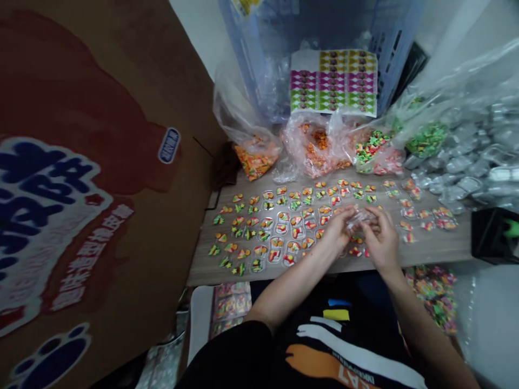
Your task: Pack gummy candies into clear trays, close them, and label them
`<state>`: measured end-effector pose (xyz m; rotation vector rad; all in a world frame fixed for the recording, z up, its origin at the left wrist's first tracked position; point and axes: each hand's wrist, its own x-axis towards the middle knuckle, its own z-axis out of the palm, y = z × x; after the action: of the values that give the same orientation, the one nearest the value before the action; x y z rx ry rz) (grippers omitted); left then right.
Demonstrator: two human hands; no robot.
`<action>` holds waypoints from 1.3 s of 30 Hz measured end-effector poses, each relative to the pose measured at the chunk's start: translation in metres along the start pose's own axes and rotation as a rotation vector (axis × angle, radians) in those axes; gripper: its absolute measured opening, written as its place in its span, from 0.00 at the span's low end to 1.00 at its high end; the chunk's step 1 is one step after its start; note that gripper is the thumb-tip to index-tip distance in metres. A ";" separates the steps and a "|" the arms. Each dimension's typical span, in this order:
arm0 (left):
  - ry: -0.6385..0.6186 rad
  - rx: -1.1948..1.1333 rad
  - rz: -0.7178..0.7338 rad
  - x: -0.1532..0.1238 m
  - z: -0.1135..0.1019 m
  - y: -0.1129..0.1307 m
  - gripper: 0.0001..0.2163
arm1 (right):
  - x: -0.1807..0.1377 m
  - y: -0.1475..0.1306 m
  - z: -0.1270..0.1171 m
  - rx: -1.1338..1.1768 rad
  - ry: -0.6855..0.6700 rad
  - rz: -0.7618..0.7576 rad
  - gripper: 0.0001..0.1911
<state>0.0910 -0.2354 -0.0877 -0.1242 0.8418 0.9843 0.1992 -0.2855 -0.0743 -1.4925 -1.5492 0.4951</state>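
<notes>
Both my hands meet over the middle of a wooden table [438, 246]. My left hand [338, 229] and my right hand [381, 240] pinch a small clear plastic blister piece [359, 217] between their fingertips. Under and around them lie rows of several small colourful toy pieces [279, 227], some in clear blister shells, others bare at the left end of the rows.
Plastic bags of orange [255, 159], [320, 146] and green-red [375, 148] pieces stand at the table's back. A sheet of coloured stickers [333, 81] leans on a blue crate. Clear empty shells [478, 156] pile at right. A large brown cardboard box [93, 178] fills the left.
</notes>
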 end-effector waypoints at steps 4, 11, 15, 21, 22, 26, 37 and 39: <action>-0.028 0.054 -0.020 -0.003 0.001 0.014 0.11 | 0.018 0.003 -0.012 0.156 0.000 0.037 0.09; -0.128 0.180 -0.073 -0.010 -0.004 0.016 0.11 | 0.034 0.008 -0.027 0.617 -0.027 0.465 0.17; -0.142 0.241 -0.075 -0.014 -0.011 0.026 0.09 | 0.028 0.025 -0.057 0.662 0.014 0.560 0.18; -0.089 0.205 -0.056 -0.018 -0.019 0.037 0.07 | 0.015 0.069 -0.102 0.275 -0.200 0.519 0.17; -0.097 0.205 -0.063 -0.019 -0.019 0.036 0.07 | 0.014 0.075 -0.102 0.208 -0.243 0.482 0.16; -0.117 0.198 -0.102 -0.023 -0.021 0.030 0.08 | 0.016 0.087 -0.089 -0.023 -0.396 0.332 0.14; -0.073 0.185 -0.123 -0.022 -0.036 0.025 0.08 | -0.023 0.087 -0.059 -0.371 -0.114 0.042 0.15; -0.081 0.183 -0.131 -0.022 -0.036 0.024 0.08 | -0.044 0.083 -0.054 -0.436 -0.040 -0.028 0.15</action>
<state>0.0457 -0.2530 -0.0912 0.0174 0.8348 0.7809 0.2845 -0.3263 -0.1267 -1.7890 -1.7849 0.1743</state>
